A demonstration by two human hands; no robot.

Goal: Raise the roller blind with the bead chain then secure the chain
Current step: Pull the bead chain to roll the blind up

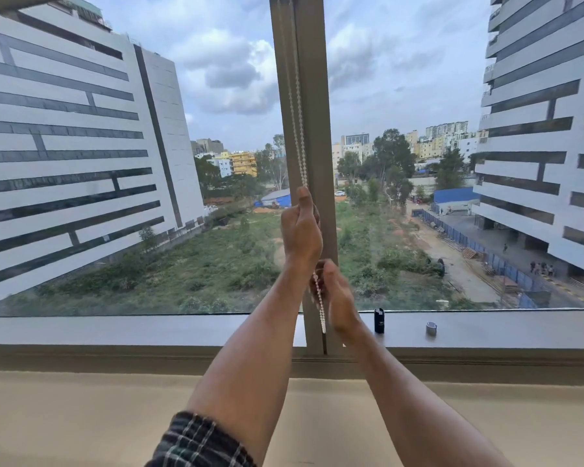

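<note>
Against the grey window post, left hand (300, 230) and right hand (334, 294) pinch the white bead chain (297, 129) — jerky pulls risk slipping.

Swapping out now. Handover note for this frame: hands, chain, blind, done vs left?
Left hand: closed on the bead chain, high against the window post.
Right hand: closed on the same chain lower down, just above the sill; blurred.
Blind: only a dark edge shows at top left; the glass is nearly all uncovered, so raising looks almost done.
Left: finish pulling if needed, then secure the chain. No hook or cleat visible.
Small dark bottle and cap sit on the sill.
</note>
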